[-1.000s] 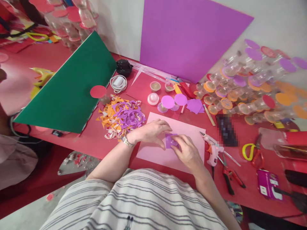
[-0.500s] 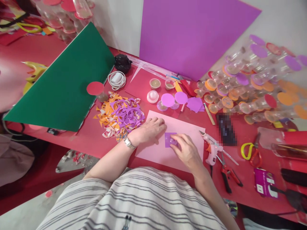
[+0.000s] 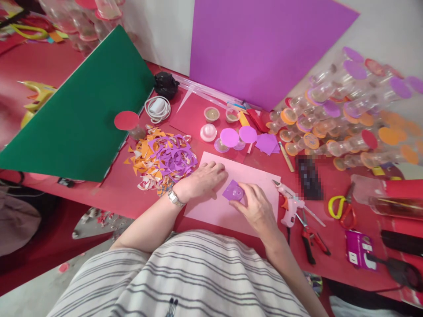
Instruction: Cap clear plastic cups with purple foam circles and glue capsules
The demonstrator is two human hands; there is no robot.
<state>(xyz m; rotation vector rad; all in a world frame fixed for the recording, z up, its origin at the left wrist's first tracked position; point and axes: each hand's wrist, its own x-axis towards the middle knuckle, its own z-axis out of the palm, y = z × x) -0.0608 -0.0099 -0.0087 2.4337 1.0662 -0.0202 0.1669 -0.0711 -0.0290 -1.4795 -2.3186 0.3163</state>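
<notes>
My left hand point(image 3: 202, 181) lies on the left side of a pink sheet point(image 3: 211, 216), fingers loosely outstretched and holding nothing. Between thumb and fingers, my right hand point(image 3: 258, 206) grips a small clear plastic cup point(image 3: 236, 192), partly covered by the fingers. A purple paper square point(image 3: 228, 190) lies at the cup, turned cornerwise on the pink sheet; whether the two are stuck together I cannot tell. Just right of the sheet rests a pink glue gun point(image 3: 291, 207). Farther back stand clear cups with purple discs point(image 3: 229, 138), beside a stack of purple paper squares point(image 3: 267, 143).
Paper scraps point(image 3: 172, 156) are heaped left of the sheet, near a leaning green board point(image 3: 86, 110). Bottle-like clear pieces with coloured discs point(image 3: 330, 110) crowd the right. Red-handled pliers point(image 3: 312, 242) and scissors point(image 3: 342, 207) lie at the right. A purple board point(image 3: 257, 53) leans behind.
My left hand has drawn back leftward from the purple square and settled on the pink sheet. The square has turned cornerwise and shifted slightly left, with my right hand still on the cup.
</notes>
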